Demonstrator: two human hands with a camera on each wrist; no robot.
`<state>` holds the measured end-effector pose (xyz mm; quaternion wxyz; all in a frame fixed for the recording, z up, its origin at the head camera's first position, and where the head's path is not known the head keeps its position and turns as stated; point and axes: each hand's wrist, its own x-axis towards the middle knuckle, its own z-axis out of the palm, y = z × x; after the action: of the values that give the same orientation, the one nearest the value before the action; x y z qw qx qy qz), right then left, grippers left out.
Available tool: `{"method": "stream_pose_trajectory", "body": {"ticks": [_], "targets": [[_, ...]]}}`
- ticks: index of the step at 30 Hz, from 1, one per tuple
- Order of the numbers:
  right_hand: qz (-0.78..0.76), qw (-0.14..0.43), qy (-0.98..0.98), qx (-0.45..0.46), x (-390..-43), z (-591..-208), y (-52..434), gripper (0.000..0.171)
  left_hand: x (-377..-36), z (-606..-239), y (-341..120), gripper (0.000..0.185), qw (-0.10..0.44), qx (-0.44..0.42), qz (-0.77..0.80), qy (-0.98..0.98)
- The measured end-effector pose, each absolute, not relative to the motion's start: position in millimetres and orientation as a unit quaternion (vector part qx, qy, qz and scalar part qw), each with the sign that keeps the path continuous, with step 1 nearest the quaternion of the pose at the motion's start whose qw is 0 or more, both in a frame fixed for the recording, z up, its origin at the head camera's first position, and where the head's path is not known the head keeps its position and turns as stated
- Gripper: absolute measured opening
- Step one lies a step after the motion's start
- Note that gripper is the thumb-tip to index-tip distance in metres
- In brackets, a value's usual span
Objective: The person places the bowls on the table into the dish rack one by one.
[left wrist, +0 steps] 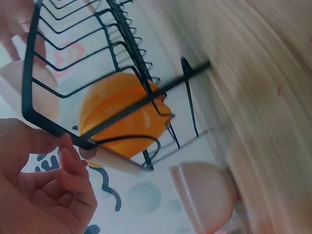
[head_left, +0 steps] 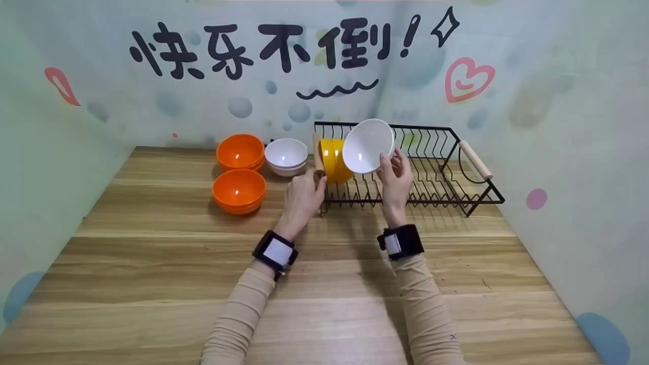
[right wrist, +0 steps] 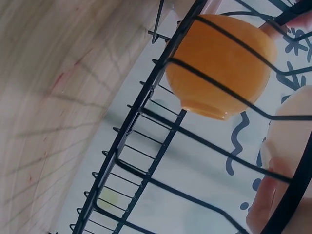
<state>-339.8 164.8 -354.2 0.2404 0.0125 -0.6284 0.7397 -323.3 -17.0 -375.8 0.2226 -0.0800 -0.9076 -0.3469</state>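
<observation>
My right hand [head_left: 396, 185] holds a white bowl [head_left: 368, 144] up over the black wire dish rack [head_left: 436, 203], thumb at its rim. The bowl is tilted, its hollow turned toward the head camera. Beside it, yellow bowls [head_left: 329, 161] stand on their sides at the rack's left end. My left hand [head_left: 302, 196] grips the rack's front left corner, by the wooden handle [head_left: 318, 152]. In the left wrist view, its thumb and fingers [left wrist: 73, 168] pinch the black frame. The right wrist view shows a yellow bowl [right wrist: 222, 66] behind the wires, and part of the white bowl [right wrist: 292, 126].
Left of the rack stand two stacks of orange bowls, a back one [head_left: 240, 152] and a front one [head_left: 239, 191]. A stack of white bowls [head_left: 286, 157] sits between them and the rack. A second wooden handle [head_left: 475, 159] is at the rack's right end. A printed backdrop [head_left: 284, 111] stands behind.
</observation>
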Motion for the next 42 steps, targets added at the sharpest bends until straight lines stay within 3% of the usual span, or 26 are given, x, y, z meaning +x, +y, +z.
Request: {"method": "stream_pose_trajectory", "body": {"ticks": [8, 19, 32, 42], "targets": [[0.735, 0.281, -0.617, -0.018, -344.9, -356.5, 173.4, 0.055, -323.9, -376.0, -15.8, 0.022, 0.182, -0.074, -0.403, -0.894], [0.662, 0.287, -0.690, -0.046, -344.6, -358.3, 176.1, 0.060, -323.6, -376.6, -11.5, 0.023, 0.169, -0.062, -0.401, -0.898], [0.523, 0.237, -0.818, -0.029, -365.3, -345.3, 167.7, 0.064, -323.6, -376.1, -12.3, 0.027, 0.194, -0.059, -0.369, -0.907], [0.417, 0.194, -0.888, 0.017, -383.2, -348.2, 154.6, 0.070, -323.0, -375.3, -11.5, 0.033, 0.176, -0.049, -0.377, -0.908]]}}
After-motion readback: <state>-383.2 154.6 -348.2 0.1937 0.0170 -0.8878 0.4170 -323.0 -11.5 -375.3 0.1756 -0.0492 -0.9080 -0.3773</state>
